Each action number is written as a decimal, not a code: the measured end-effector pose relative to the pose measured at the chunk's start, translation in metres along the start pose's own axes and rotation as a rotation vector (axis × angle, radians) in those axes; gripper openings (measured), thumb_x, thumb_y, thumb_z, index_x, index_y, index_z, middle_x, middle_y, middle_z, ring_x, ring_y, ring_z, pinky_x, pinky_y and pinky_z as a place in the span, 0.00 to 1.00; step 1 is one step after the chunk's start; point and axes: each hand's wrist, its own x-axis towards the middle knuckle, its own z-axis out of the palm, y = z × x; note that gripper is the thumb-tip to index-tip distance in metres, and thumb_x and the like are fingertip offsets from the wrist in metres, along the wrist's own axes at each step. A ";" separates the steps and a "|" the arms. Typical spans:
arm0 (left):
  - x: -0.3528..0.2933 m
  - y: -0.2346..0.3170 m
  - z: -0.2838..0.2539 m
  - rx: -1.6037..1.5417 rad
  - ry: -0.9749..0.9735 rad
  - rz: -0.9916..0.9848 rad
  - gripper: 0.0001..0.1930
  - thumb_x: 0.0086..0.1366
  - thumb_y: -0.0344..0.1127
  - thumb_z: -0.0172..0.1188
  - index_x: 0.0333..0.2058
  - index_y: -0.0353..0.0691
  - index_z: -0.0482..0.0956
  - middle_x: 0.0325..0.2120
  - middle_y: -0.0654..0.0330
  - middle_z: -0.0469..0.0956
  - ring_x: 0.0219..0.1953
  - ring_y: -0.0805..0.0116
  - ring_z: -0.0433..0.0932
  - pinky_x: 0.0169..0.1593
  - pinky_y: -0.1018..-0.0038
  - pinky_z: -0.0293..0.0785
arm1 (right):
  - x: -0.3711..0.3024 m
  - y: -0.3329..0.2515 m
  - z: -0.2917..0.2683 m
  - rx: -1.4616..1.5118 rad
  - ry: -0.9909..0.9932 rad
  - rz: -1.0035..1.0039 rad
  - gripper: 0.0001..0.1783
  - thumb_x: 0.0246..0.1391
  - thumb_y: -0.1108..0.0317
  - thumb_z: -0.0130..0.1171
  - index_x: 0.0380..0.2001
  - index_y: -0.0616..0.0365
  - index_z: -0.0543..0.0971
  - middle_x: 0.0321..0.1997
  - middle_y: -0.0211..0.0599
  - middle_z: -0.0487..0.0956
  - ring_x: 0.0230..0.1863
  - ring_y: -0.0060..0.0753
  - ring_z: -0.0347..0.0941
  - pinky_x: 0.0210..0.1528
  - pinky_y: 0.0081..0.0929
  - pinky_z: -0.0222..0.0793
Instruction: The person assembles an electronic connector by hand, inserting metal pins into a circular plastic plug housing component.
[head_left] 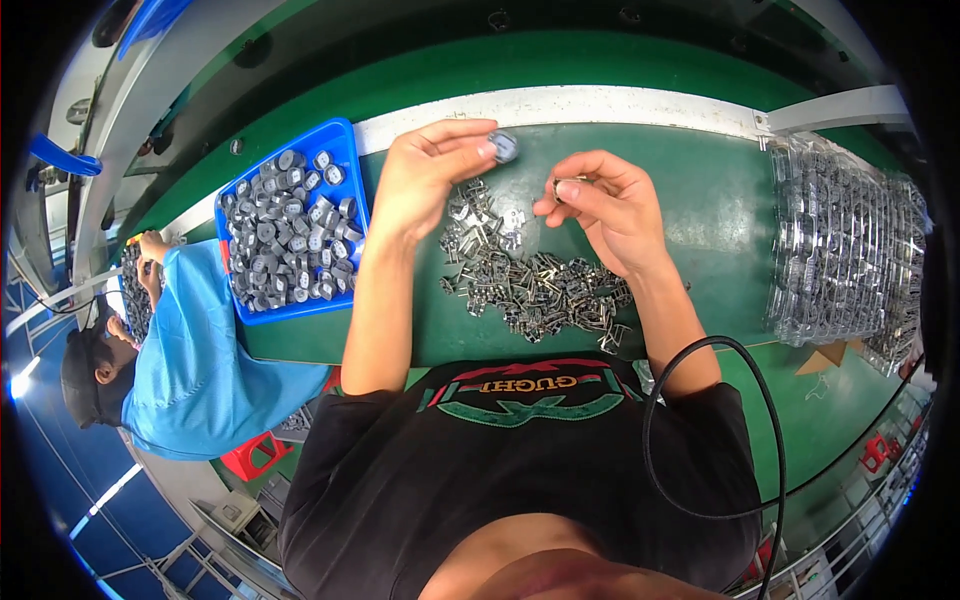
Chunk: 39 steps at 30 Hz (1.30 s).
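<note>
Between the thumb and fingers of my left hand is a small round grey part with a pale face, slightly blurred. My right hand pinches a small metal bracket, partly covered by the fingertips. The two hands are apart, raised over the green tabletop. Below them lies a loose heap of small metal brackets with thin legs. To the left of my left forearm, a blue tray holds many round grey parts like the one in my left hand.
Stacked clear plastic trays filled with small parts stand at the right end of the green table. A white rail runs along its far edge. On the left a co-worker in a blue top works beside the tray. A black cable loops near my right arm.
</note>
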 end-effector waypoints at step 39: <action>-0.036 -0.029 0.034 -0.196 -0.093 0.022 0.16 0.55 0.16 0.65 0.45 0.28 0.80 0.35 0.52 0.83 0.38 0.68 0.83 0.45 0.77 0.80 | -0.001 0.014 0.006 -1.038 0.044 -0.743 0.12 0.48 0.83 0.63 0.37 0.62 0.83 0.37 0.38 0.79 0.31 0.29 0.76 0.31 0.23 0.73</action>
